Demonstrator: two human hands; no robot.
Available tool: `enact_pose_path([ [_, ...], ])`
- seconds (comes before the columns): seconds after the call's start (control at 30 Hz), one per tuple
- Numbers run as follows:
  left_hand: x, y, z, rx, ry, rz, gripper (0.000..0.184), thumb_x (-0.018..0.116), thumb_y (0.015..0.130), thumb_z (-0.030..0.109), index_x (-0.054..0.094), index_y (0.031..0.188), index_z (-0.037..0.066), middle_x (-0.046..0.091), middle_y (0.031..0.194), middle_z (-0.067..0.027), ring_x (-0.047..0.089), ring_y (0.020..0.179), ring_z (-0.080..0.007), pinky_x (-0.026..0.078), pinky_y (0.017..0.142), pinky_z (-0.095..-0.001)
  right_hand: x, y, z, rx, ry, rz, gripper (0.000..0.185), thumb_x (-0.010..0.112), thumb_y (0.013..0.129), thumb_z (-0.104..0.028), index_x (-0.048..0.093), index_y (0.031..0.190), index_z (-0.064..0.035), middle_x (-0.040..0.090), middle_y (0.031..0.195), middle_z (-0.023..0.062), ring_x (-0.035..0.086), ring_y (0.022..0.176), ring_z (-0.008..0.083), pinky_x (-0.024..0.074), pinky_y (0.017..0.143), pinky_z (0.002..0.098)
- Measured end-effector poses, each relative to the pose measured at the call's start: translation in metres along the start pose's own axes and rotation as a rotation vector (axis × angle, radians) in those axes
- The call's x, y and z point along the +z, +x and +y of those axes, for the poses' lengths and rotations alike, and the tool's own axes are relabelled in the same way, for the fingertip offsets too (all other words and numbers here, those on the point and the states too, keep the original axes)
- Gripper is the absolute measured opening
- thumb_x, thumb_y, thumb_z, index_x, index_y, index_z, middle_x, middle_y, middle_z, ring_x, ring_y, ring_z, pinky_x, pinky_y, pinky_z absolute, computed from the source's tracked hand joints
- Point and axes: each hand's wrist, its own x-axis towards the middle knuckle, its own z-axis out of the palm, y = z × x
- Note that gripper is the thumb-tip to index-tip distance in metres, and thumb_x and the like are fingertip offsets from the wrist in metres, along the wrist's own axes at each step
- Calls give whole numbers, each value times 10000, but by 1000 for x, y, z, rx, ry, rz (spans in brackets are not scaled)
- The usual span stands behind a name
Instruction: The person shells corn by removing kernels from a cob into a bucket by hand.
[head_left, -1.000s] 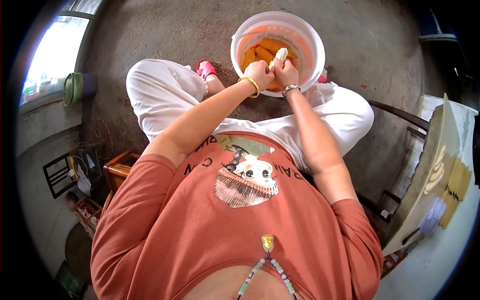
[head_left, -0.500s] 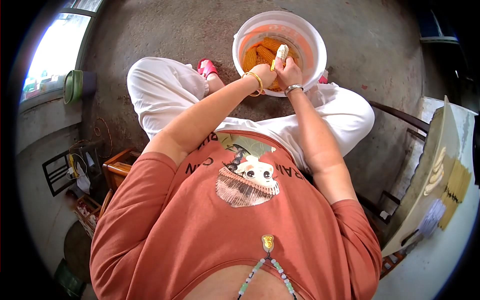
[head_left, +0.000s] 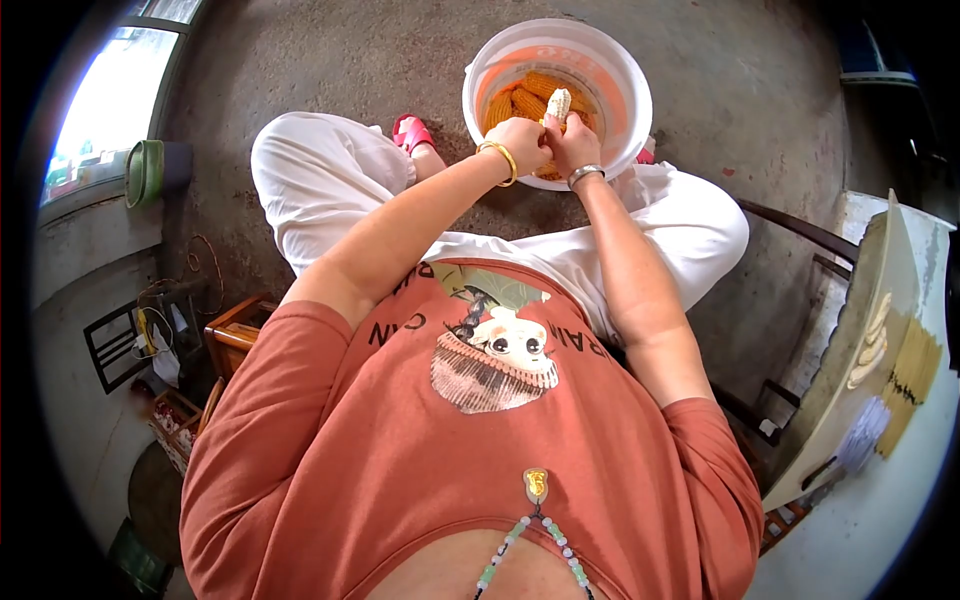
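A corn cob (head_left: 559,102) stands up out of my right hand (head_left: 573,146), its upper end pale and bare of kernels. The fingers of that hand are wrapped round it. My left hand (head_left: 520,142), closed, presses against the cob's near side; its fingertips are mostly hidden. Both hands are over the near part of a white bucket (head_left: 636,110). Inside the bucket lie several yellow ears of corn (head_left: 528,104), with loose kernels around them.
The bucket stands on a concrete floor (head_left: 330,60) between my feet in red sandals (head_left: 412,133). At the right is a table (head_left: 880,300) with a dark chair rail (head_left: 800,228) beside it. Wooden furniture (head_left: 240,335) stands at the left.
Both hands stay together at the cob. My left hand has shifted slightly up and left, its wrist turning a little. The cob's top has moved slightly left.
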Motion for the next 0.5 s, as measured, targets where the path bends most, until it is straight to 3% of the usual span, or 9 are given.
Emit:
enact_pose_path([
  [0.1,-4,-1,7,84,274,18,230,582,752,278,650,796,63,649,818,-150,627,770,-324,493,710,-418,2,0,-1,11,45,51,479,474,841,-467,564,917,-3,615,860,273,595,838,426,460,758,487],
  [0.2,5,11,-20,43,338,197,228,568,769,287,645,793,74,648,846,-142,628,774,-324,494,706,-433,-3,2,3,20,86,93,484,472,850,-468,566,914,3,615,870,273,591,848,426,455,764,477],
  [0.37,-4,12,-26,33,26,198,183,544,792,215,624,801,52,641,775,-159,615,757,-337,487,681,-410,1,12,14,104,329,160,508,476,875,-484,619,879,4,636,817,215,602,824,381,453,762,433],
  [0.5,10,13,-31,68,-167,145,226,523,822,227,641,862,38,648,857,-177,606,824,-347,479,751,-402,2,13,18,149,491,137,493,471,895,-469,622,857,-1,643,802,170,610,782,324,457,738,390],
])
